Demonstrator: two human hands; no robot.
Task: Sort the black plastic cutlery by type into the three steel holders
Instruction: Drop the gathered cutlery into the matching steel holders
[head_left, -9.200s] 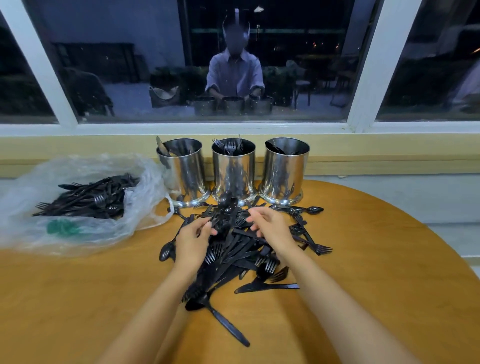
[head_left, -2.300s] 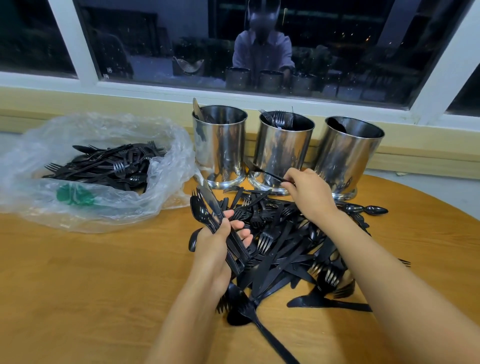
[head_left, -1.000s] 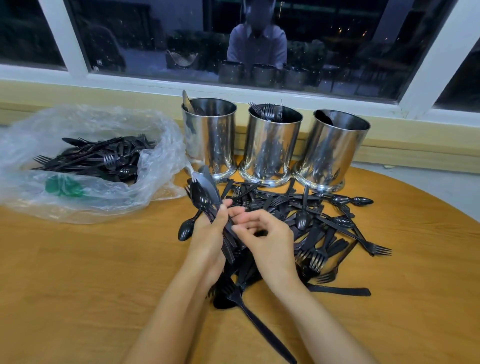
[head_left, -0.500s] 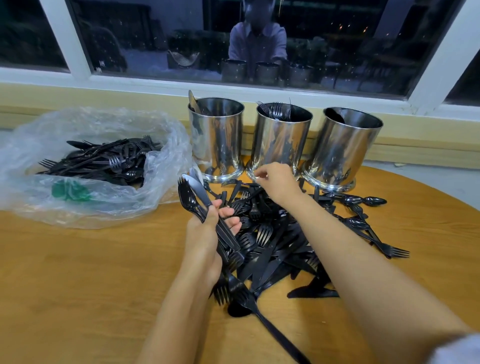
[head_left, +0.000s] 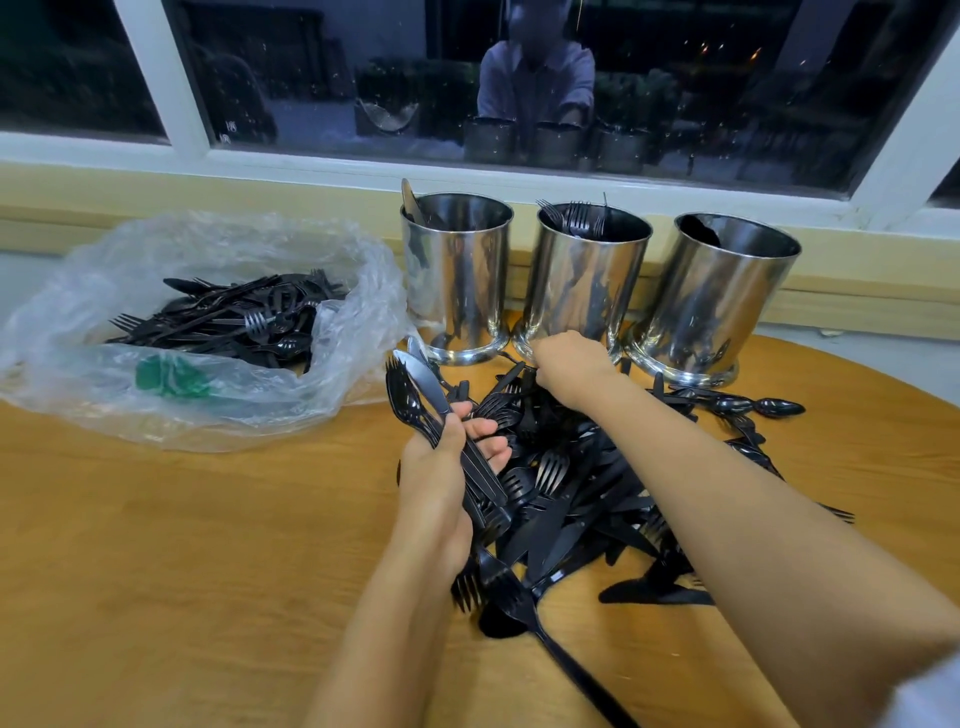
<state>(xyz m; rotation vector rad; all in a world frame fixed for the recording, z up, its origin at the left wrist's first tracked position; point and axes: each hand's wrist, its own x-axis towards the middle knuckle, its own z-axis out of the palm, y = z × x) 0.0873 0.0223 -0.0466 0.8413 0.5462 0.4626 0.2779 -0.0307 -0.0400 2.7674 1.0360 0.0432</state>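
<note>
Nearest, the left hand (head_left: 441, 483) is clenched around a bundle (head_left: 415, 395) of black pieces, with a knife blade and a spoon bowl fanning out above the thumb. Right of that grip, the pile (head_left: 571, 493) of loose cutlery covers the table (head_left: 156, 571). 1 second ago the right hand (head_left: 569, 364) was at the bundle. It has since reached past it to the pile's far edge. Its fingers are curled under and hidden, so whether it holds a piece cannot be told. Probably it is fetching another piece; most sorting remains. Just beyond stand the 3 holders (head_left: 457, 280). Far left of them, a bag (head_left: 208, 374) holds more.
</note>
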